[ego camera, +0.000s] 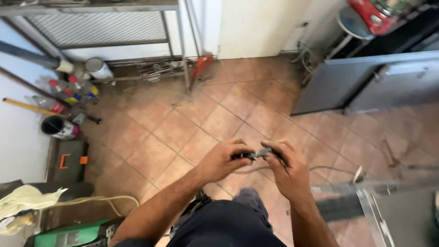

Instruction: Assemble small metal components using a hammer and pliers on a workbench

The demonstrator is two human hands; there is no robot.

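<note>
- Two bare hands meeting over the terracotta tiled floor (183, 123), above the knees in dark blue trousers (228, 224).
- Left hand (224, 160) curling its grip tight around one end of a small dark metal tool (256, 154).
- Right hand (286, 171) pinching the other end of the same tool, fingers folded close around it.
- Hanging from the tool, a thin grey cable (329, 169), trailing off to the right across the tiles.
- Lying well apart at the left wall: a black round tin (59, 127), a white paint can (98, 68), a dark toolbox with orange latches (69, 161).
- Standing near the lower left corner, a green machine casing (75, 234), beside a pale yellow hose (100, 200).
- Leaning at the right, a grey metal cabinet (366, 82).
</note>
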